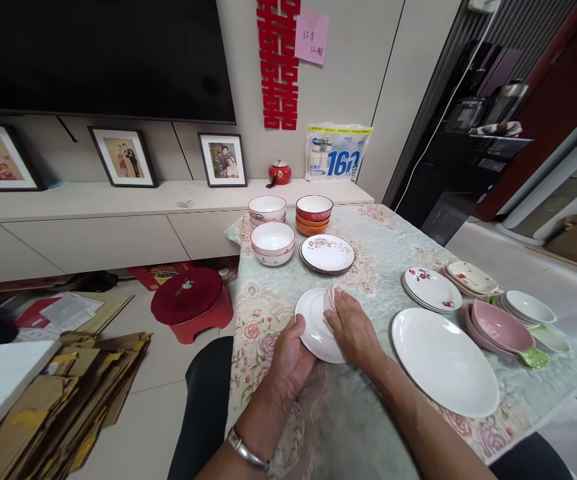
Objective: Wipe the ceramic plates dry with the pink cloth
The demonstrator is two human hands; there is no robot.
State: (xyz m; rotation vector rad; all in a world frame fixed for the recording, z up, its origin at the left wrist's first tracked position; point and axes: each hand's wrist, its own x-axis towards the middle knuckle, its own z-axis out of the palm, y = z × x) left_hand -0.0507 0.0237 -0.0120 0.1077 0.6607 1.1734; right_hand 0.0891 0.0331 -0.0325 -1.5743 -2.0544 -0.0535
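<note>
A small white plate [317,331] is tilted up in front of me over the table. My left hand [288,360] grips its lower left edge, thumb on the upper face and fingers underneath. Pressed against the plate's right side is my right hand [353,327], its fingers closed on a pale, thin cloth or tissue [332,297] that touches the surface. Just beyond lies a stack of floral plates [327,253]. To the right, a large white oval plate [443,360] rests flat on the tablecloth.
White bowls [273,241] and red and orange bowls [313,210] stand stacked at the back. Flowered plates [431,288], pink bowls [501,325] and small white bowls [528,307] sit at the right. A red stool [188,300] and flattened cardboard [63,407] are on the left floor.
</note>
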